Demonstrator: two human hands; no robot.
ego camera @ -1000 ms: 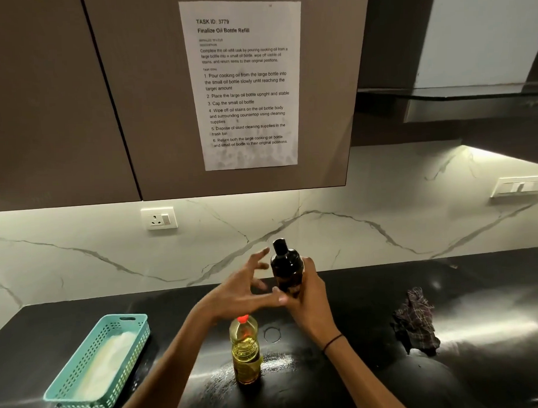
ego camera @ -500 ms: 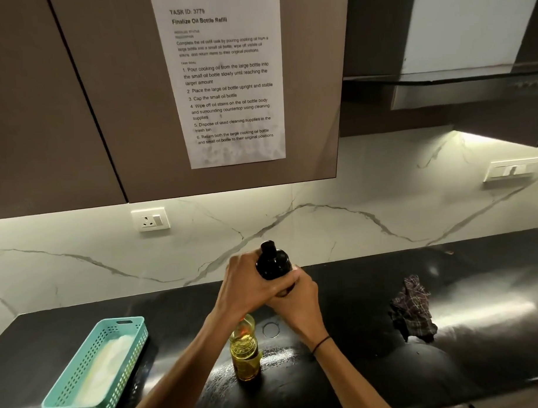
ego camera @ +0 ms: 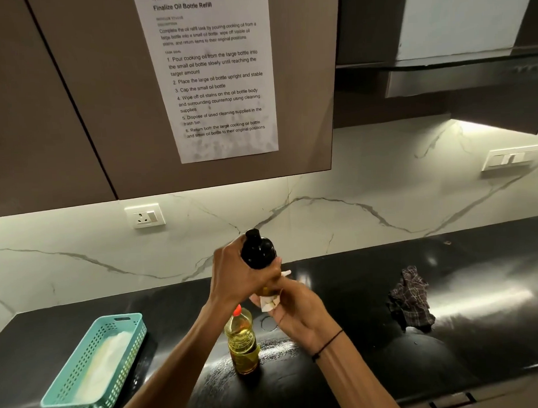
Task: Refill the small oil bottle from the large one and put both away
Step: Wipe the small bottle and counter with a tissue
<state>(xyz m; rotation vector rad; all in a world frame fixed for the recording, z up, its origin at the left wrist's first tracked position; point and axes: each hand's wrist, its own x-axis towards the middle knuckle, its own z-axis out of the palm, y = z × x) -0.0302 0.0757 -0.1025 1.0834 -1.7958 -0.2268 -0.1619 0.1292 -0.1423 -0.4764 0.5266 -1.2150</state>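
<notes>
The small bottle [ego camera: 258,250], capped, is held above the large bottle [ego camera: 242,342] on the worktop [ego camera: 358,338], left hand [ego camera: 236,275] wrapped around it, right hand [ego camera: 291,306] pinching a tissue [ego camera: 268,303] beneath; wiping seems underway, storing remains.

Dim kitchen lit by under-cabinet strips, glare streaking the black countertop [ego camera: 478,303]; edges bend, slightly soft.

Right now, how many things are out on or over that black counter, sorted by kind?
Bottles: 2, the small dark bottle and the large oil bottle
Baskets: 1, teal basket
Cloths: 1, checked cloth
Paper wipes: 1, white tissue
Total: 5
</notes>
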